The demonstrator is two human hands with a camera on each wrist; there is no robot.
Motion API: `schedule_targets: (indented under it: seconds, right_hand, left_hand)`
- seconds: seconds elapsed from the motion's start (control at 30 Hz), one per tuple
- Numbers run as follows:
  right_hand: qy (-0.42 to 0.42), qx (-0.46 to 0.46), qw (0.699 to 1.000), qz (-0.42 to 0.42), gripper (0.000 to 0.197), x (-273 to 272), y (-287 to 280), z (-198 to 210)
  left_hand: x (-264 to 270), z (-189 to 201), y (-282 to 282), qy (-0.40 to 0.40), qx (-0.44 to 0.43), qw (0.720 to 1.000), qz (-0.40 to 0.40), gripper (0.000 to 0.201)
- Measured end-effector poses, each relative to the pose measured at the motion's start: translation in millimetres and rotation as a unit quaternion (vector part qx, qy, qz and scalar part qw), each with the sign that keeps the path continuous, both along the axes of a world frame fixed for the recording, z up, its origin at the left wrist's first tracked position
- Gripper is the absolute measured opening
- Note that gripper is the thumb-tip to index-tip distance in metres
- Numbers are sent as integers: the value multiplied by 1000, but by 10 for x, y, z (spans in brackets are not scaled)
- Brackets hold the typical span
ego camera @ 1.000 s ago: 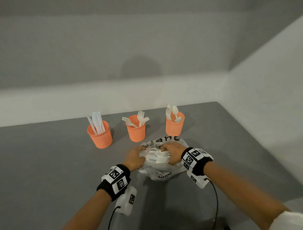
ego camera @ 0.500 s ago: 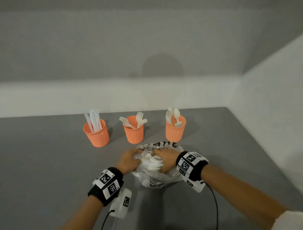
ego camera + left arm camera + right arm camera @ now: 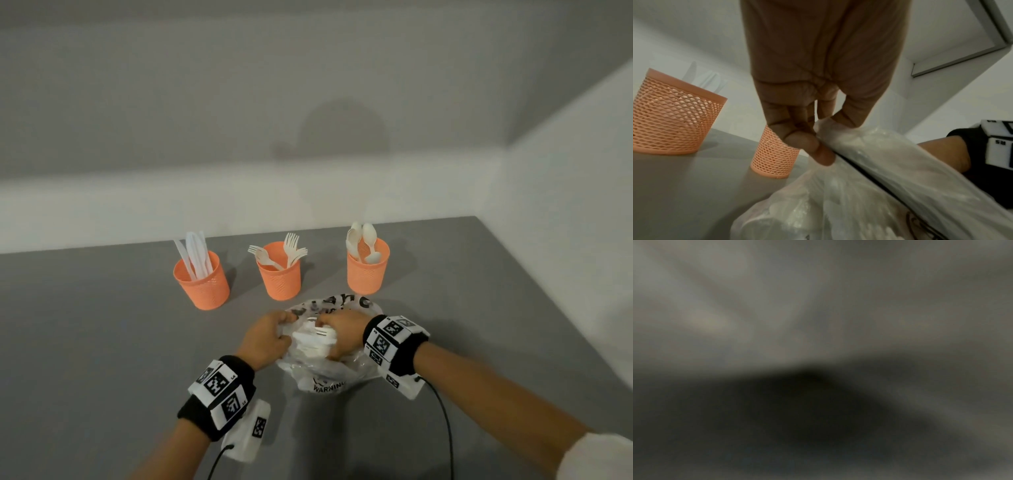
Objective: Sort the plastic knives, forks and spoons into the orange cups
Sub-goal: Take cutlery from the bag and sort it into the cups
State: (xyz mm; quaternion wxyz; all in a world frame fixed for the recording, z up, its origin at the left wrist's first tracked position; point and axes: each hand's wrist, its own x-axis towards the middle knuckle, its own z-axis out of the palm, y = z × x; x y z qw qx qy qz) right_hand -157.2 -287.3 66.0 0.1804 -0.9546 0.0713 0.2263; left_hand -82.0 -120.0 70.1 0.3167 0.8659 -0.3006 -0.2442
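Note:
Three orange mesh cups stand in a row: the left cup (image 3: 202, 284) holds knives, the middle cup (image 3: 279, 274) forks, the right cup (image 3: 368, 270) spoons. In front of them lies a clear plastic bag (image 3: 329, 373) full of white cutlery. My left hand (image 3: 267, 339) pinches the bag's left edge; the left wrist view shows its fingertips (image 3: 813, 139) on the film (image 3: 869, 186). My right hand (image 3: 339, 335) reaches into the bag's mouth, its fingers curled round a bundle of cutlery with a fork's tines (image 3: 322, 330) showing. The right wrist view is dark and blurred.
The grey table (image 3: 102, 359) meets white walls at the back and on the right. A wrist camera cable (image 3: 445, 428) trails toward the front edge. In the left wrist view, two of the cups (image 3: 674, 116) (image 3: 774, 154) stand beyond my fingers.
Both hands stay at the bag. The right hand has shifted slightly among the cutlery, and the left keeps its hold on the edge. The head view has tilted and turned a little.

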Motion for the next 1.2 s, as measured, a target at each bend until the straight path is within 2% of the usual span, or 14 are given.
schedule_targets:
  seconds: [0.13, 0.2, 0.27, 0.37, 0.47, 0.57, 0.73, 0.83, 1.03, 1.2]
  right_hand:
    - [-23, 3, 1000, 9, 62, -8, 103, -1]
    - [-30, 17, 999, 8, 55, -11, 112, 7]
    - [-47, 21, 999, -3, 46, -19, 125, -7]
    - [-85, 23, 996, -14, 44, -66, 140, -59]
    - [-101, 50, 993, -36, 41, -118, 131, -102]
    - [-137, 102, 982, -84, 49, -177, 124, -103]
    - [-185, 148, 966, -105, 64, -288, 124, -174]
    - [-184, 138, 968, -97, 64, -319, 112, -146]
    - [-183, 118, 969, -119, 48, -329, 14, -102]
    - [-129, 115, 980, -99, 46, -291, -71, -62]
  left_hand:
    - [-15, 7, 30, -6, 29, 1000, -11, 45]
    - [-20, 9, 56, -17, 33, 999, -10, 46]
    - [-43, 18, 84, -47, 43, 998, 3, 47]
    - [-105, 35, 133, -105, 60, 992, 37, 48]
    - [-155, 15, 195, -121, 70, 989, 54, 46]
    - [-180, 17, 228, -126, 69, 988, 61, 47]
    - [-191, 61, 205, -125, 51, 988, 74, 47]
    - [-168, 62, 186, -113, 44, 989, 83, 46]
    - [-173, 46, 147, -109, 20, 989, 101, 43]
    - [-217, 51, 106, -100, 15, 990, 96, 43]
